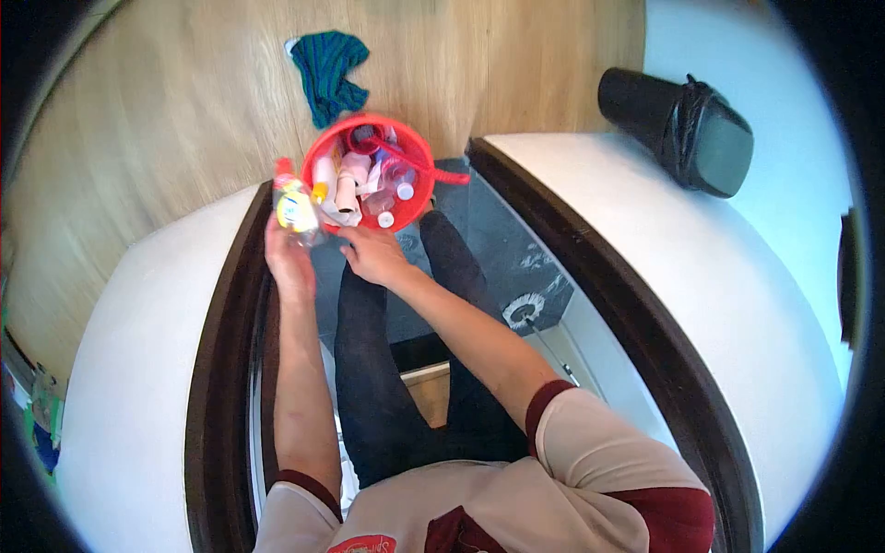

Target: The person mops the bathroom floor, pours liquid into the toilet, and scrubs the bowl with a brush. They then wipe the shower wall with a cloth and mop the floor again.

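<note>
My left hand (pixel 290 265) is closed around a clear plastic bottle (pixel 297 214) with a red cap and a yellow and white label. The bottle is raised beside the left side of a red bucket (pixel 426 147), cap pointing away from me. At the bucket's near rim is my right hand (pixel 376 257), its thumb and fingers apart. Inside the bucket lie several bottles and containers, among them a white tube-like roll (pixel 346 194), a clear bottle with a white cap (pixel 405 191) and a yellow-capped bottle (pixel 320 193). A red handle (pixel 450 177) sticks out over the right rim.
A crumpled green and blue striped cloth (pixel 329 76) lies on the wooden floor (pixel 203 111) beyond the bucket. Dark door frames (pixel 608 276) flank my legs (pixel 369 341). A black object with a coiled cord (pixel 678 129) is at the right. Dark tile (pixel 502 240) lies under the bucket.
</note>
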Motion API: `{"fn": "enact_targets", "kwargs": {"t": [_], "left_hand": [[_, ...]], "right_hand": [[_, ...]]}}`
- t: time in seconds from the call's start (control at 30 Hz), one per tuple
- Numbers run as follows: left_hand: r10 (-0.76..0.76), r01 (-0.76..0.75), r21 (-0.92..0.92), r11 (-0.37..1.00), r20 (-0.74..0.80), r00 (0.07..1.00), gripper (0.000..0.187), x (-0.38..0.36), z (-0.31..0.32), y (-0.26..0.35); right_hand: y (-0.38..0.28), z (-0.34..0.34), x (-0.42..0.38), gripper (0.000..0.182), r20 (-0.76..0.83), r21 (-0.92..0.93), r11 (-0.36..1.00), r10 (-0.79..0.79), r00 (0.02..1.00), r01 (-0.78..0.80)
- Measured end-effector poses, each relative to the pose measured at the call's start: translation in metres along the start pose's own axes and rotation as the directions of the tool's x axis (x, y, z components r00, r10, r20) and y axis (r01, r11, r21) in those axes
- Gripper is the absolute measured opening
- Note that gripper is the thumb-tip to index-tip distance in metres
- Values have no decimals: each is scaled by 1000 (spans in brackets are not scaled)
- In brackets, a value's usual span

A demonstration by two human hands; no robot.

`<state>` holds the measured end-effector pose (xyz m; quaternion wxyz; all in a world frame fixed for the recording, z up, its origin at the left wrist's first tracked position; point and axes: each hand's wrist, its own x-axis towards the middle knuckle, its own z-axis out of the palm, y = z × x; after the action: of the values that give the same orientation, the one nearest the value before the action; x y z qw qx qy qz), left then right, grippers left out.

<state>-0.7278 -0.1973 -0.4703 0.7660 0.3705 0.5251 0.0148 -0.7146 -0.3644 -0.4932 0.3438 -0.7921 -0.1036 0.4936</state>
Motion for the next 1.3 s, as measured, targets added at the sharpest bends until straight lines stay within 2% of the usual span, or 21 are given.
{"fn": "enact_targets", "kwargs": {"t": [0.07, 0.1, 0.17, 0.23, 0.37, 0.5, 0.6, 0.63, 0.67, 0.7, 0.77, 0.83, 0.87, 0.97, 1.03, 1.1, 1.17, 1.2, 1.23, 1.27, 1.3], "left_hand": [[-20, 15, 132, 991, 40, 999, 41, -25, 10, -16], [-63, 50, 177, 983, 67, 996, 38, -42, 23, -25], [-17, -58, 321, 945, 226, 974, 37, -70, 45, -45], [-116, 59, 268, 962, 202, 973, 34, -66, 49, -61], [-181, 208, 431, 878, -103, 978, 35, -31, 44, -86], [-387, 377, 116, 919, 84, 918, 44, 48, -7, -140], [-547, 544, 81, 835, 37, 836, 43, 88, -10, -148], [-607, 609, 38, 793, -47, 793, 43, 92, -9, -145], [-559, 558, 50, 829, 147, 816, 44, 97, -13, -145], [-576, 569, 91, 817, 112, 810, 45, 94, -8, -139], [-518, 559, 262, 786, -214, 828, 51, 105, -38, -151], [-269, 304, 445, 842, -141, 953, 59, 80, -41, -149], [-328, 412, 668, 620, -257, 909, 61, 53, 12, -108], [-262, 196, 862, 467, -77, 962, 48, 35, -12, -100], [-281, -50, 955, 292, 136, 950, 49, 25, -56, -98], [-275, -42, 987, 154, 83, 958, 44, -6, -32, -61], [-380, 17, 993, 116, 28, 924, 32, -20, -26, -36], [-408, 58, 961, 271, 60, 911, 28, -36, -1, -13], [-384, -57, 998, 34, 65, 921, 28, -43, 6, -1], [-394, -103, 992, 71, 123, 911, 30, -46, 15, 15], [-357, -283, 947, -149, 215, 909, 32, -46, 12, 23]], "right_hand": [[16, 11, 0, 40, -73, 709, 698, 212, 974, -99], [-42, -56, -28, 45, 177, 851, 386, 427, 887, -356], [-1, -46, -22, 44, 103, 945, 249, 383, 918, -210], [20, -67, -24, 42, 133, 938, 259, 347, 928, -231], [39, -135, 11, 48, -120, 821, 570, 223, 968, -29], [43, -274, 70, 65, -443, 651, 718, 99, 891, 244], [95, -422, 52, 61, -545, 377, 908, 58, 836, 183], [101, -473, 28, 58, -569, 200, 980, 110, 815, 7], [106, -527, -7, 56, -598, 31, 984, 160, 785, -178], [120, -574, -41, 54, -623, -187, 952, 74, 779, -240], [130, -648, -108, 43, -612, -204, 874, 237, 755, -440], [184, -685, -163, 44, -633, -239, 755, 355, 688, -610], [205, -699, -189, 45, -561, -310, 677, 437, 703, -668], [253, -710, -238, 51, -277, -543, 485, 667, 691, -685], [305, -709, -254, 53, -293, -518, 434, 719, 630, -737], [351, -702, -261, 55, -318, -493, 434, 717, 621, -754], [378, -684, -261, 56, -339, -427, 511, 674, 656, -746], [373, -675, -263, 56, -349, -377, 547, 663, 662, -747], [344, -676, -256, 56, -362, -288, 585, 666, 652, -758], [347, -669, -253, 54, -323, -277, 609, 669, 669, -743], [353, -665, -250, 52, -286, -264, 635, 667, 688, -726]]}}
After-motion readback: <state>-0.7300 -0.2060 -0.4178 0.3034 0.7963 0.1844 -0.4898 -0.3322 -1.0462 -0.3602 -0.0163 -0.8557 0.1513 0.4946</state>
